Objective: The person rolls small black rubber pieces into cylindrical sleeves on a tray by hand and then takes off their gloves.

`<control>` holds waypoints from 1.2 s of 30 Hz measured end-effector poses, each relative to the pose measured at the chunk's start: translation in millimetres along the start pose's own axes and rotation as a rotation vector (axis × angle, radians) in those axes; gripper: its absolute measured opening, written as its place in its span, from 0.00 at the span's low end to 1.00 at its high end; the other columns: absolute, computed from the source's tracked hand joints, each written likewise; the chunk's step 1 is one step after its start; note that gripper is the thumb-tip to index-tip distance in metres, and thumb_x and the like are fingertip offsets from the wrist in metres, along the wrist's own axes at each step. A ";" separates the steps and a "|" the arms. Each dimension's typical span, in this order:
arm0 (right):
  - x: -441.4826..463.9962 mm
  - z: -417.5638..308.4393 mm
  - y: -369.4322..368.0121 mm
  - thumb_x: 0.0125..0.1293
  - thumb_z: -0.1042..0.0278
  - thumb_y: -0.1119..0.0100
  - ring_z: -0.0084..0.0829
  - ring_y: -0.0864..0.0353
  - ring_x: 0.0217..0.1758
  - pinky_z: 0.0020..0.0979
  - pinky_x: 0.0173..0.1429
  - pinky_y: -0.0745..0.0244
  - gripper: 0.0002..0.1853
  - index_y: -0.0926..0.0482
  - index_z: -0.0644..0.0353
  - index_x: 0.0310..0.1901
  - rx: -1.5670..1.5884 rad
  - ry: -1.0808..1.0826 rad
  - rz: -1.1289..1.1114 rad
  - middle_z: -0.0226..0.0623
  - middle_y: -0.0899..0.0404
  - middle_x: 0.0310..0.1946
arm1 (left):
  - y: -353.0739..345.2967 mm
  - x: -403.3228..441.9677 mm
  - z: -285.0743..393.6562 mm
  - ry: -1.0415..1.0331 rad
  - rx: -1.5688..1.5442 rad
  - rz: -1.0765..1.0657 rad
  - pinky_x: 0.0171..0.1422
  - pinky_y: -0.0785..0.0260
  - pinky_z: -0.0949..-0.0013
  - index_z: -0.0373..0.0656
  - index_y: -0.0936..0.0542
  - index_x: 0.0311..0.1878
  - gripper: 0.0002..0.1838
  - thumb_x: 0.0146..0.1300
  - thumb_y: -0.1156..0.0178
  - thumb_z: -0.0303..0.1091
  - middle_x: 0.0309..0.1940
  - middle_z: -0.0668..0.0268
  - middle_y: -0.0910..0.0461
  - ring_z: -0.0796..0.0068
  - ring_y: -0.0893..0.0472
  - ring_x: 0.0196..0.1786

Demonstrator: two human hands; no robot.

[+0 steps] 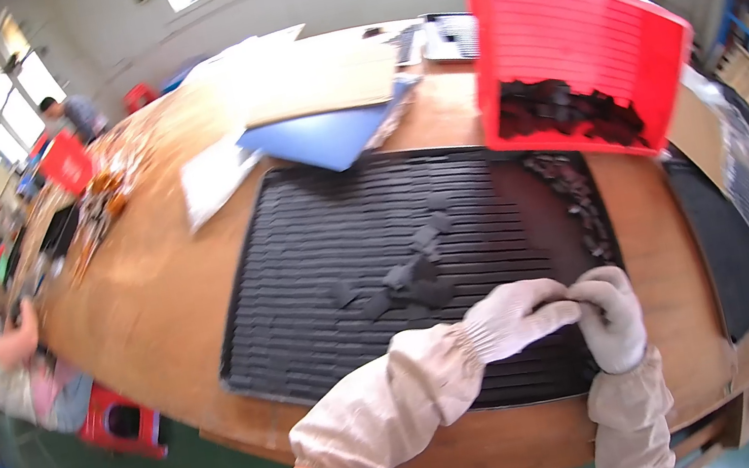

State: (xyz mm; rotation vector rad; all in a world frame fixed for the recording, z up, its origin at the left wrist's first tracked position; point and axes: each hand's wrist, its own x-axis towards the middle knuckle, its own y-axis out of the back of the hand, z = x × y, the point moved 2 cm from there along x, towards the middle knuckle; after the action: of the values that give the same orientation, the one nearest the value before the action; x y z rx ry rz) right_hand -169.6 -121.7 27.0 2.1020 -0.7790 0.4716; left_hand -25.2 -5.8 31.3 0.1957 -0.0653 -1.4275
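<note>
Both my hands wear white gloves and light sleeve covers. My left hand (pixel 519 315) reaches in over the front right of a black ridged tray (pixel 297 248), its fingertips pressed together. Against them, the fingers of my right hand (pixel 612 320) are bent in a pinch. Whatever lies between the fingertips is too small or hidden to make out. Several flat black pieces (pixel 415 279) lie loose in the tray's middle. Small dark pieces (pixel 579 198) line its right side, next to a smooth dark strip.
A red bin (pixel 576 13) tilts behind the tray, with black pieces (pixel 563 108) inside. Cardboard (pixel 323 83) and a blue sheet (pixel 313 142) lie further back on the wooden table (pixel 146 304). Dark panels (pixel 737 255) stand at right. A person (pixel 12 363) sits at left near a red stool (pixel 118 425).
</note>
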 end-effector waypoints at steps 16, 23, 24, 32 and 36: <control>-5.7 6.1 -3.8 0.54 0.79 0.32 0.43 0.19 0.40 0.37 0.41 0.22 0.18 0.19 0.54 0.47 0.158 0.083 0.028 0.42 0.22 0.37 | -4.3 4.7 -6.6 0.109 0.022 0.091 0.25 0.36 0.80 0.38 0.19 0.50 0.18 0.67 0.36 0.43 0.27 0.73 0.22 0.88 0.29 0.23; -5.8 9.4 -1.3 0.53 0.78 0.32 0.43 0.19 0.39 0.38 0.40 0.24 0.14 0.18 0.54 0.42 0.111 0.062 0.026 0.39 0.22 0.36 | -4.8 4.2 -3.0 0.084 0.064 0.123 0.26 0.36 0.79 0.38 0.18 0.48 0.15 0.64 0.33 0.39 0.27 0.73 0.23 0.88 0.29 0.23; -5.8 9.5 -1.6 0.53 0.78 0.32 0.43 0.19 0.38 0.38 0.40 0.24 0.13 0.18 0.54 0.41 0.109 0.066 0.017 0.39 0.22 0.36 | -3.5 3.8 -3.5 0.090 0.088 0.123 0.26 0.35 0.80 0.39 0.18 0.48 0.15 0.64 0.34 0.39 0.28 0.74 0.23 0.88 0.29 0.24; 0.6 4.2 2.6 0.52 0.84 0.35 0.40 0.20 0.42 0.35 0.45 0.23 0.16 0.19 0.59 0.44 0.068 0.039 0.106 0.41 0.21 0.38 | -2.0 4.1 -3.4 0.059 -0.089 0.098 0.25 0.36 0.80 0.39 0.19 0.52 0.17 0.65 0.35 0.39 0.31 0.74 0.23 0.89 0.29 0.25; -12.0 9.2 -6.3 0.59 0.84 0.36 0.26 0.18 0.39 0.27 0.43 0.23 0.16 0.24 0.62 0.48 0.333 -0.365 0.202 0.37 0.19 0.39 | 2.5 3.0 -5.3 0.109 -0.180 0.181 0.23 0.37 0.81 0.40 0.19 0.52 0.17 0.66 0.35 0.41 0.29 0.75 0.23 0.90 0.30 0.24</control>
State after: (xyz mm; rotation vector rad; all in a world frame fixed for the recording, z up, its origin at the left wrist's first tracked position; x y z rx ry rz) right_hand -173.7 -121.9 11.1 2.4703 -1.1984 0.3447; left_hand -21.5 -8.0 26.3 0.1153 0.1320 -1.2321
